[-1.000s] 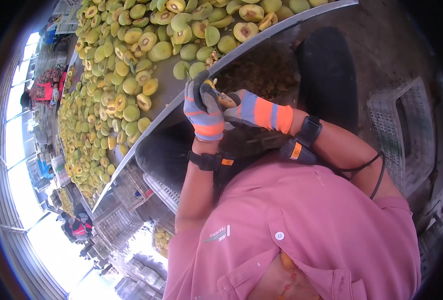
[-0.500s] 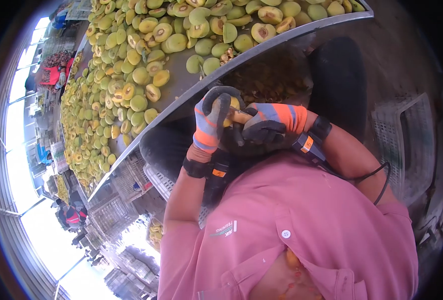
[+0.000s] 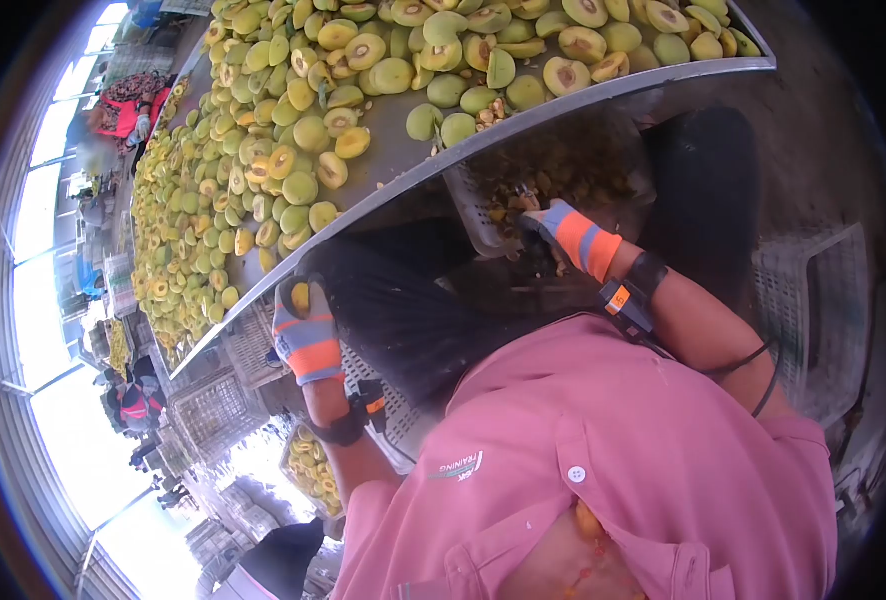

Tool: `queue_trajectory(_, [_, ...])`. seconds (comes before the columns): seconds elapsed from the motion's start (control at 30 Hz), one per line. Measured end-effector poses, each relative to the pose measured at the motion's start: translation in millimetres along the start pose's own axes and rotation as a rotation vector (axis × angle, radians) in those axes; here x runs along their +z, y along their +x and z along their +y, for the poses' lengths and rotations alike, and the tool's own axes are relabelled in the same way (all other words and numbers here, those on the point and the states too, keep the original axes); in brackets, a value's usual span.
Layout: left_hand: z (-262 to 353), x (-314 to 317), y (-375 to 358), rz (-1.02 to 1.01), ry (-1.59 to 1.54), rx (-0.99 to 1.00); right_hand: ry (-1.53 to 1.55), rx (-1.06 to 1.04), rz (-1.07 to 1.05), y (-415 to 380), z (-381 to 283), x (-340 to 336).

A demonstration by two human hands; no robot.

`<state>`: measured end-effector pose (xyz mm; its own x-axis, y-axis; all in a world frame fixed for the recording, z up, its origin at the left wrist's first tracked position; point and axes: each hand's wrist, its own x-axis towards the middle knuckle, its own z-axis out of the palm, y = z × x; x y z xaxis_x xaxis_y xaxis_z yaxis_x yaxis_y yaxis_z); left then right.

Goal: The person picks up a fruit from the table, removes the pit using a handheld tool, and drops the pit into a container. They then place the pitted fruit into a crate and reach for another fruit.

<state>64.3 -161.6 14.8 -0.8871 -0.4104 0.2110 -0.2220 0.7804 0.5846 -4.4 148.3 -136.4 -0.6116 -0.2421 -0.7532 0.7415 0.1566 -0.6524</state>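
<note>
Two grips beside the table (image 3: 369, 206): left hand (image 3: 310, 335), fingers curled to secure fruit (image 3: 301, 297); right hand (image 3: 585, 240), fingers closed, apparently steadying a tool (image 3: 530, 198).

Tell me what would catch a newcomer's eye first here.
A great spread of green and yellow fruit, much of it cut open, covers most of a metal-edged table across the top and left. Next come the striped gloves: the left hand holds a piece of fruit near the table's edge, the right hand is by a crate beyond the knees. A pink shirt fills the lower middle.
</note>
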Motion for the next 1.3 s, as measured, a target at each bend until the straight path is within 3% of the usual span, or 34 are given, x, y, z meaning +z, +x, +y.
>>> queue_trajectory(0.03, [0, -9, 0, -0.004, 0.135, -0.012, -0.081, -0.023, 0.084, 9, 10, 9])
queue_trajectory(0.07, [5, -15, 6, -0.001, 0.296, -0.045, -0.314, -0.2, 0.22, 22, 26, 12])
queue_trajectory(0.17, [11, -19, 29, -0.067, 0.766, -0.084, -0.543, -0.279, 0.198, 15, 12, 5])
queue_trajectory(0.23, [-10, -8, 44, -0.203, 1.061, -0.026, -0.476, -0.329, 0.193, 24, 22, 3])
queue_trajectory(0.27, [-30, -5, 47, -0.157, 0.99, 0.018, -0.437, -0.356, 0.195, 33, 27, 0])
queue_trajectory(0.37, [-6, -11, 53, -0.14, 0.66, -0.11, -0.416, -0.375, 0.157, 32, 30, 1])
queue_trajectory(0.47, [21, 9, 72, -0.078, 0.531, 0.101, -0.384, -0.33, 0.051, 27, 20, 9])
queue_trajectory(0.53, [49, 36, 101, -0.152, 0.511, 0.129, -0.388, -0.33, 0.063, 28, 17, 12])
queue_trajectory(0.67, [47, 121, 163, -0.279, 0.795, 0.239, -0.575, -0.363, 0.241, 6, -1, 4])
queue_trajectory(0.77, [29, 157, 170, -0.32, 0.946, 0.342, -0.935, -0.224, 0.054, -4, -7, -5])
queue_trajectory(0.83, [25, 160, 171, -0.332, 0.944, 0.413, -1.013, -0.197, -0.044, -10, -4, -1])
queue_trajectory(0.9, [18, 148, 163, -0.335, 0.887, 0.466, -1.013, -0.234, -0.102, -14, -4, 3])
queue_trajectory(1.0, [13, 117, 150, -0.209, 0.719, 0.407, -0.889, -0.319, 0.01, -9, -4, 5])
queue_trajectory(1.07, [18, 80, 135, -0.169, 0.323, 0.261, -0.892, -0.308, -0.01, -9, -5, 6])
queue_trajectory(1.13, [17, 42, 117, 0.039, 0.39, 0.289, -0.895, -0.308, -0.014, -11, -7, 4])
queue_trajectory(1.2, [4, 2, 98, 0.048, 0.431, 0.207, -0.906, -0.317, -0.029, -15, -6, 5])
queue_trajectory(1.3, [-24, -39, 64, -0.138, 0.704, -0.024, -0.893, -0.348, -0.019, -16, -5, 6])
